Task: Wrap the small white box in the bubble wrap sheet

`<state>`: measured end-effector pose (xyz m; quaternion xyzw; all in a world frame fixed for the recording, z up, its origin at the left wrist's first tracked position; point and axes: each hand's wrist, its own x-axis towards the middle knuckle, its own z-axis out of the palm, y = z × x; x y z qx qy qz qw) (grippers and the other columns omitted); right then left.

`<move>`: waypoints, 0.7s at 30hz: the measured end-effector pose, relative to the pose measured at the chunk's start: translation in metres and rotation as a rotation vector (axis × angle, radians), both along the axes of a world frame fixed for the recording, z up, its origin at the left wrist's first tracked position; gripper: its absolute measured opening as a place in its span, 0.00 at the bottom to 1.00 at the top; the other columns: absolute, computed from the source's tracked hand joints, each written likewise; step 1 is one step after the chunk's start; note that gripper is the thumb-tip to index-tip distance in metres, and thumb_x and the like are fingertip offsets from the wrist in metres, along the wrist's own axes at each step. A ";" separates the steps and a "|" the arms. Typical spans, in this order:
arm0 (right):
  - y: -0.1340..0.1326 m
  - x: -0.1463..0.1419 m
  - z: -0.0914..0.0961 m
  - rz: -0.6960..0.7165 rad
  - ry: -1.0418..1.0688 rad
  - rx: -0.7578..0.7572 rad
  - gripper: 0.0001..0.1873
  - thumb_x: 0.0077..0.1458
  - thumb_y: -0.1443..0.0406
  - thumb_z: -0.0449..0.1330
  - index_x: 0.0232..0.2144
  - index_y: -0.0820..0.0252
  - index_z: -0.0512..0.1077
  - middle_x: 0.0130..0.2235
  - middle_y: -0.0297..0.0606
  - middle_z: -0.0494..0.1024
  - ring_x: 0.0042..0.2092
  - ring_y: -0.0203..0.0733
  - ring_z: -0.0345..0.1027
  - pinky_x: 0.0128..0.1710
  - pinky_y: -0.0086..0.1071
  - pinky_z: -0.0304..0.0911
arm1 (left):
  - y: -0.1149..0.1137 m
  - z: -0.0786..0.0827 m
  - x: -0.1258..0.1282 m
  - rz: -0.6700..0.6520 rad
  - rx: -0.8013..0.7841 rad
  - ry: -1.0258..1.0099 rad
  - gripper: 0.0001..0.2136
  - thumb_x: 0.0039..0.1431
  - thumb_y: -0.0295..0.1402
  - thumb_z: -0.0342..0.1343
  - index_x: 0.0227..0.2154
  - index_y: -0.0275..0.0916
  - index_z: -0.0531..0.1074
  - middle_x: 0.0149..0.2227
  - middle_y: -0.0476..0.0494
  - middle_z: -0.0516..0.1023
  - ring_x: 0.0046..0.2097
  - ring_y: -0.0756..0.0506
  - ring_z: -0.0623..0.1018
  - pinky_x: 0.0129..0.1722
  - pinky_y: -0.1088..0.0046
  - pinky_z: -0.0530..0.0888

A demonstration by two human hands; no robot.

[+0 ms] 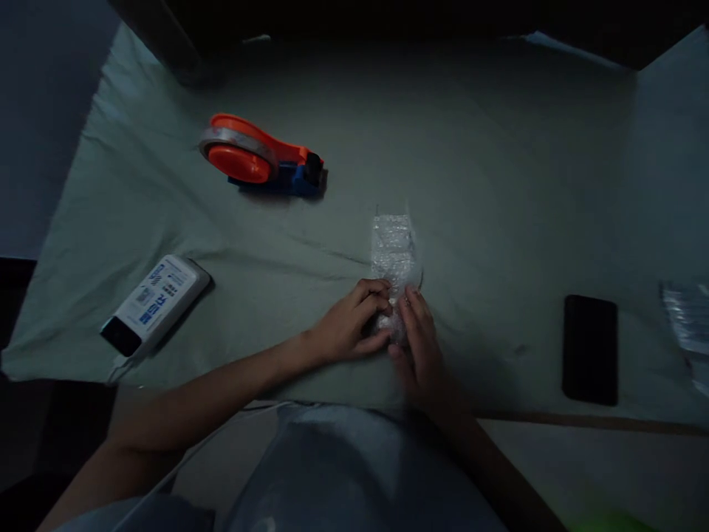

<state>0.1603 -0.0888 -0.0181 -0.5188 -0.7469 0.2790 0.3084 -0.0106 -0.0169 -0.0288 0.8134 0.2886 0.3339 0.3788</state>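
Observation:
A see-through strip of bubble wrap [393,244] lies lengthwise on the green cloth, its far end flat. Its near end is bunched into a small bundle between my hands. What the bundle holds, if anything, I cannot make out. My left hand [354,319] grips it from the left, fingers curled over the top and thumb at the near side. From the right, my right hand [419,340] presses on it, with bent fingers along its edge and the thumb near the front.
An orange and blue tape dispenser [260,159] sits at the upper left. At the left lies a white power bank [160,299] with a cable. A black phone [590,349] rests at the right, and shiny plastic packaging [690,318] is at the far right edge. Green cloth [498,192] covers the surface.

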 end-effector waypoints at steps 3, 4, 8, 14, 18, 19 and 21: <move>0.005 0.002 0.002 0.011 -0.045 0.047 0.31 0.61 0.63 0.48 0.64 0.60 0.47 0.65 0.50 0.52 0.67 0.56 0.40 0.61 0.60 0.49 | 0.003 -0.001 0.000 -0.011 0.021 0.006 0.12 0.56 0.34 0.56 0.41 0.40 0.62 0.46 0.37 0.65 0.52 0.41 0.69 0.49 0.61 0.72; 0.008 0.004 0.003 0.012 -0.058 0.062 0.30 0.61 0.62 0.49 0.63 0.61 0.49 0.64 0.51 0.55 0.67 0.55 0.42 0.60 0.59 0.50 | 0.004 -0.001 0.000 -0.013 0.033 0.000 0.13 0.56 0.35 0.56 0.42 0.39 0.62 0.46 0.37 0.66 0.52 0.41 0.69 0.49 0.61 0.72; 0.022 0.010 0.007 0.048 -0.105 0.097 0.26 0.59 0.60 0.51 0.58 0.63 0.56 0.58 0.52 0.64 0.65 0.54 0.49 0.60 0.56 0.53 | 0.006 -0.002 -0.001 0.004 0.068 -0.006 0.22 0.58 0.39 0.55 0.52 0.38 0.59 0.47 0.35 0.67 0.52 0.40 0.68 0.50 0.58 0.71; 0.030 0.007 0.010 0.090 -0.201 0.127 0.27 0.59 0.57 0.51 0.56 0.70 0.58 0.57 0.58 0.65 0.63 0.54 0.52 0.61 0.54 0.50 | 0.016 0.001 -0.003 -0.060 0.151 0.154 0.32 0.60 0.50 0.48 0.61 0.35 0.54 0.59 0.27 0.58 0.61 0.34 0.60 0.58 0.51 0.62; 0.029 0.003 0.011 0.081 -0.233 0.116 0.26 0.60 0.57 0.50 0.56 0.68 0.59 0.57 0.55 0.65 0.63 0.53 0.53 0.61 0.54 0.49 | 0.027 0.002 -0.008 -0.053 0.177 0.280 0.38 0.54 0.57 0.50 0.60 0.34 0.58 0.59 0.29 0.63 0.61 0.32 0.60 0.60 0.49 0.57; 0.030 0.004 0.011 0.080 -0.235 0.112 0.26 0.60 0.57 0.50 0.56 0.67 0.59 0.57 0.55 0.65 0.63 0.53 0.52 0.61 0.54 0.49 | 0.029 0.002 -0.009 -0.050 0.172 0.316 0.39 0.53 0.59 0.50 0.60 0.35 0.58 0.59 0.29 0.63 0.61 0.31 0.60 0.59 0.48 0.57; 0.030 0.007 0.011 0.107 -0.225 0.107 0.30 0.59 0.54 0.51 0.57 0.67 0.57 0.57 0.56 0.65 0.63 0.55 0.52 0.61 0.56 0.49 | 0.030 0.003 -0.010 -0.049 0.150 0.380 0.41 0.51 0.62 0.49 0.60 0.36 0.58 0.60 0.30 0.62 0.62 0.30 0.59 0.59 0.48 0.56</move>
